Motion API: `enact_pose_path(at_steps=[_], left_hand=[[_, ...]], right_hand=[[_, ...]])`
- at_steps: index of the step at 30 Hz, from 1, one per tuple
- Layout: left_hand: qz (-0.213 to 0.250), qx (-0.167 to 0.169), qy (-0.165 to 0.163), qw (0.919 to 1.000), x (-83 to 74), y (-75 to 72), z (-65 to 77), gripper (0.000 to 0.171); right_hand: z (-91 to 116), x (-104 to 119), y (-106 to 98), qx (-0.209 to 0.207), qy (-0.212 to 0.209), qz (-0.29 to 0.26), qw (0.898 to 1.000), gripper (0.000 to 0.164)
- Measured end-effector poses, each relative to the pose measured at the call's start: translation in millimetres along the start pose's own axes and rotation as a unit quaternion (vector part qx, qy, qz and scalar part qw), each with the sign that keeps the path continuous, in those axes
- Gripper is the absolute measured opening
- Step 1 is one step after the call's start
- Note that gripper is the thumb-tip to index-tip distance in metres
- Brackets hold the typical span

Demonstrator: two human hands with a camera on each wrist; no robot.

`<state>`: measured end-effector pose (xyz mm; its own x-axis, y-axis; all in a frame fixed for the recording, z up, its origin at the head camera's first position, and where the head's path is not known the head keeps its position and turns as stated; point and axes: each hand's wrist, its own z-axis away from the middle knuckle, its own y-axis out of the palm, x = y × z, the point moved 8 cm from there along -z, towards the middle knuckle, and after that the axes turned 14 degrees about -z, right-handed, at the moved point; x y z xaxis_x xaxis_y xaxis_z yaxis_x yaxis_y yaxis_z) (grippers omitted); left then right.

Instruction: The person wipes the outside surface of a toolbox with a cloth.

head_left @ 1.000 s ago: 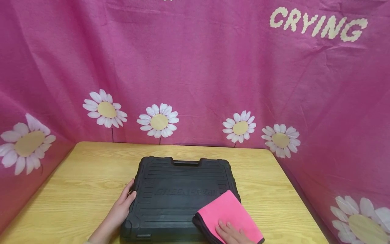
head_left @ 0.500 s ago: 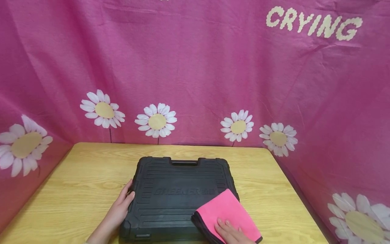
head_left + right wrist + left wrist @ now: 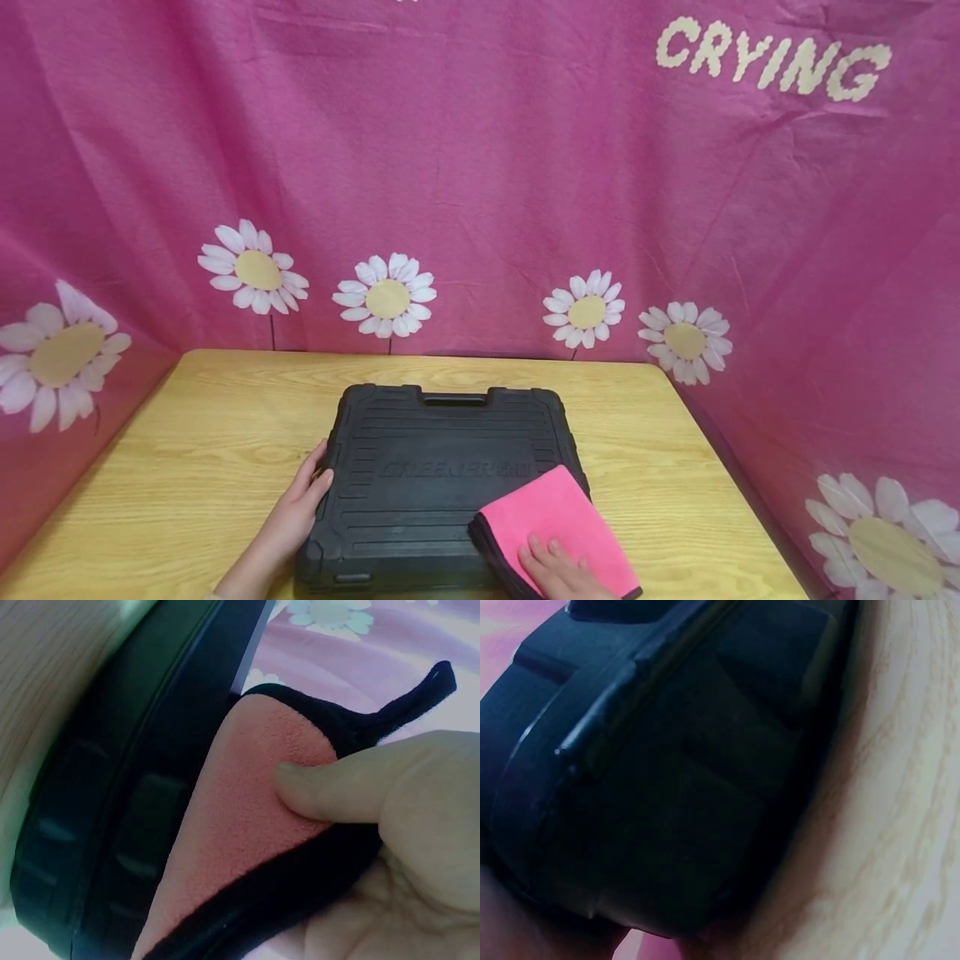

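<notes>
A black hard plastic tool case point(image 3: 442, 500) lies flat on the wooden table, its lid embossed with "GREENER" lettering and its handle at the far edge. My left hand point(image 3: 296, 508) holds the case's left side, thumb at the upper edge. Over the case's near right corner lies a folded pink cloth point(image 3: 566, 517) with black trim. My right hand point(image 3: 558, 571) rests its fingers on top of this cloth. In the right wrist view the thumb point(image 3: 330, 787) presses the cloth, gripping its black-edged fold against the hand. The left fingers are mostly hidden by the case.
The table point(image 3: 667, 475) has bare wood left and right of the case and a narrow strip behind it. A pink curtain point(image 3: 480, 167) with daisies hangs around the back and sides.
My right hand and the cloth have slid very slightly left on the case. The left hand stays on the case's side. The head view has shifted a little.
</notes>
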<state>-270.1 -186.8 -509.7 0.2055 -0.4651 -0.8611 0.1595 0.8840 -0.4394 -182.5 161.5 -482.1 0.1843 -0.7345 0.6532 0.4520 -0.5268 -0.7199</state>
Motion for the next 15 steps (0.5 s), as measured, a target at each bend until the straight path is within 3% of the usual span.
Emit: enact_pose_path(at_steps=[8, 13, 14, 15], left_hand=[[-0.001, 0.002, 0.004, 1.0000, 0.1, -1.5, 0.7, 0.068], [-0.005, -0.002, -0.001, 1.0000, -0.7, -1.8, 0.6, 0.068], [-0.003, -0.002, -0.001, 1.0000, -1.0, -1.6, 0.6, 0.068], [-0.001, -0.002, 0.002, 1.0000, -1.5, -1.4, 0.8, 0.067]], right_hand=[[7, 21, 4, -0.058, -0.061, 0.023, 0.996, 0.068], [16, 36, 0, -0.094, -0.121, 0.024, 0.988, 0.058], [17, 38, -1, -0.096, -0.128, 0.020, 0.987, 0.057], [16, 36, -2, -0.088, -0.108, -0.002, 0.990, 0.055]])
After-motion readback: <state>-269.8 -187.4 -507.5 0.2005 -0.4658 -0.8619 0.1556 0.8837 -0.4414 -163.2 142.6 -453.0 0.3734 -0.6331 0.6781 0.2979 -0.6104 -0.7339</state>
